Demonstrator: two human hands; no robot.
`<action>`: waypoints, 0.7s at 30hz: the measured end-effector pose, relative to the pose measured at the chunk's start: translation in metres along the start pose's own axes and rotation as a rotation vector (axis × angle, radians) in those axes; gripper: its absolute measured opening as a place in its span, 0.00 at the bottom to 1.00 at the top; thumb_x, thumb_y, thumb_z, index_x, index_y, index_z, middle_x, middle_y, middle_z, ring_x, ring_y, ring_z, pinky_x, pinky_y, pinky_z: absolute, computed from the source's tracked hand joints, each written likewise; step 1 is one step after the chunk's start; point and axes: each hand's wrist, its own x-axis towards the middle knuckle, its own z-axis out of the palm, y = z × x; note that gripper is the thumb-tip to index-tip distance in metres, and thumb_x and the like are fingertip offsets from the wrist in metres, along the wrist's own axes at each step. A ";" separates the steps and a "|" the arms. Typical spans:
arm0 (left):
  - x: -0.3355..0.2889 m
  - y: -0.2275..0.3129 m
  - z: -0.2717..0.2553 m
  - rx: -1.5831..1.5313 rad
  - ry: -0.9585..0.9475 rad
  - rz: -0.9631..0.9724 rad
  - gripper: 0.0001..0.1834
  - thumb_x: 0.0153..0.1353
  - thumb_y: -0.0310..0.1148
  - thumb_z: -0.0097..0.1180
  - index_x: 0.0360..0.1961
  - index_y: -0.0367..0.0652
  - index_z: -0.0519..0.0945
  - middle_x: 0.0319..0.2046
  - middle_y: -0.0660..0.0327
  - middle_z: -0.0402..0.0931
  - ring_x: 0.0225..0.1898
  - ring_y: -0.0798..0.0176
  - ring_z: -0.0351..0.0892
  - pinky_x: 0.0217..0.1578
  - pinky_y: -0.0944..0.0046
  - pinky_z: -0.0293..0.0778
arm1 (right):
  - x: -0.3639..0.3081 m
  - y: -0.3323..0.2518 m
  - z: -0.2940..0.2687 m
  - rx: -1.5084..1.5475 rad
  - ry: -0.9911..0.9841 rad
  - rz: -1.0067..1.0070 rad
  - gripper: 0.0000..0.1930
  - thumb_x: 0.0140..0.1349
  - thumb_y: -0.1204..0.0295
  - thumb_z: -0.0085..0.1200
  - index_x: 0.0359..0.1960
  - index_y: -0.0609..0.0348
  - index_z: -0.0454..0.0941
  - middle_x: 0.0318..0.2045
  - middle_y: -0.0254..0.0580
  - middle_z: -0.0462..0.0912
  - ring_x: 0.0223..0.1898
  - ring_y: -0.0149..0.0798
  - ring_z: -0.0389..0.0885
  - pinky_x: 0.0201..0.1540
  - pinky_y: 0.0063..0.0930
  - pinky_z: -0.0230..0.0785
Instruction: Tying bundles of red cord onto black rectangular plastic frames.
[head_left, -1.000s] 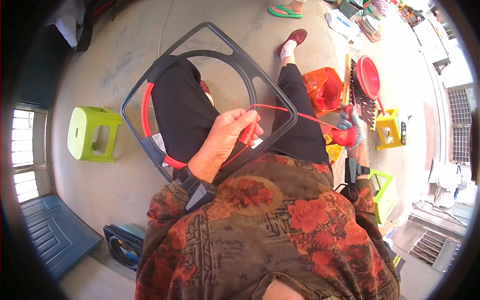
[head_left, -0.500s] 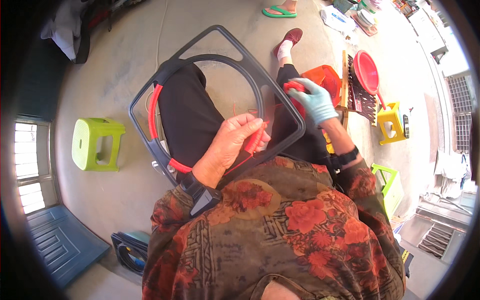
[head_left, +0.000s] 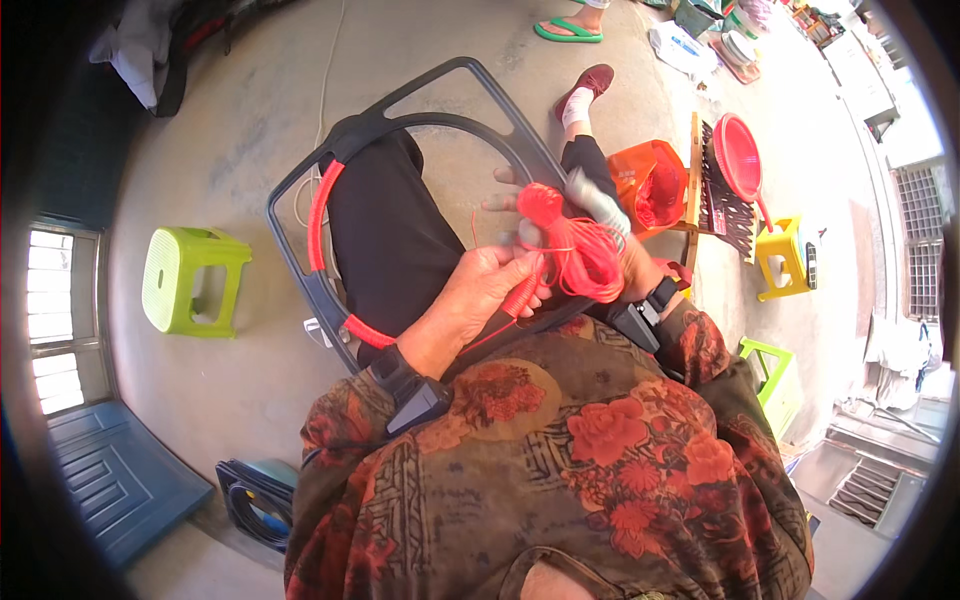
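Across my lap rests a black frame (head_left: 372, 127) with a round ring inside its rounded square outline. Red cord is wound tightly over one stretch of the ring (head_left: 317, 225) on the left, and over a shorter stretch (head_left: 366, 332) lower down. My bare left hand (head_left: 470, 290) pinches another tightly wound red section (head_left: 519, 298) at the ring's near right. Beside it, my right hand (head_left: 600, 205), in a pale glove, holds a bundled hank of red cord (head_left: 585, 258). The hank partly hides this hand, and some of its fingers show beyond it, slightly blurred.
An orange bag (head_left: 645, 175) with red material inside stands right of my leg, by a wooden rack (head_left: 700, 190) with a red basin (head_left: 737, 155). A yellow stool (head_left: 785, 255) is beyond. A green stool (head_left: 190, 280) stands left. Another person's foot in a green sandal (head_left: 570, 30) shows ahead.
My right hand has come leftward and nearer, bringing the red cord hank over the ring's right side beside my left hand. My left hand keeps its pinch, and the frame has shifted slightly rightward in view.
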 end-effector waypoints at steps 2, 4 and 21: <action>0.000 0.001 0.001 -0.009 0.014 0.067 0.15 0.66 0.39 0.51 0.37 0.36 0.76 0.26 0.59 0.78 0.22 0.70 0.77 0.24 0.72 0.75 | -0.003 -0.010 -0.004 -0.503 0.216 0.090 0.27 0.53 0.73 0.60 0.56 0.65 0.67 0.44 0.47 0.78 0.43 0.37 0.79 0.46 0.31 0.74; 0.001 0.001 0.002 -0.027 0.026 0.076 0.15 0.66 0.39 0.51 0.37 0.36 0.76 0.25 0.59 0.78 0.22 0.70 0.77 0.24 0.73 0.75 | -0.013 -0.012 -0.011 -0.848 0.267 0.092 0.19 0.52 0.75 0.60 0.47 0.65 0.72 0.38 0.38 0.79 0.39 0.29 0.77 0.45 0.26 0.71; 0.009 0.003 -0.003 -0.057 0.085 0.054 0.15 0.65 0.40 0.52 0.36 0.37 0.75 0.24 0.58 0.78 0.21 0.71 0.76 0.23 0.73 0.74 | -0.138 0.004 -0.110 0.032 0.480 -0.676 0.19 0.60 0.57 0.54 0.42 0.62 0.72 0.40 0.45 0.78 0.43 0.44 0.77 0.53 0.44 0.69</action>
